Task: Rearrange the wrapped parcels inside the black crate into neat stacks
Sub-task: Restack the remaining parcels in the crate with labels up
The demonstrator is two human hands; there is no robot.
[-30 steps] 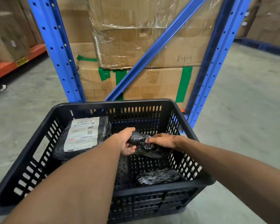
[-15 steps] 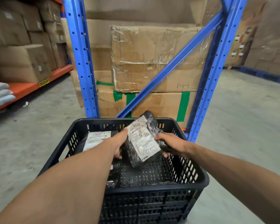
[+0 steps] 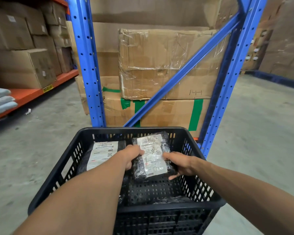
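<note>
A black slatted crate (image 3: 136,130) stands on the floor in front of me. Both hands hold a small black-wrapped parcel (image 3: 152,156) with a white label facing up, low in the crate's far right part. My left hand (image 3: 130,155) grips its left edge and my right hand (image 3: 178,162) grips its right edge. A larger black parcel (image 3: 102,152) with a white shipping label lies along the crate's left side, partly hidden by my left forearm. Another dark wrapped parcel (image 3: 172,200) lies at the crate's near wall, mostly hidden.
A blue rack frame (image 3: 87,65) with a diagonal brace stands right behind the crate, with taped cardboard boxes (image 3: 159,65) stacked inside it. An orange shelf (image 3: 29,94) with boxes runs along the left. Concrete floor lies on both sides.
The small parcel was lifted from the crate floor, turned label-up, and has come down flatter toward the crate's far right. My view has tilted upward.
</note>
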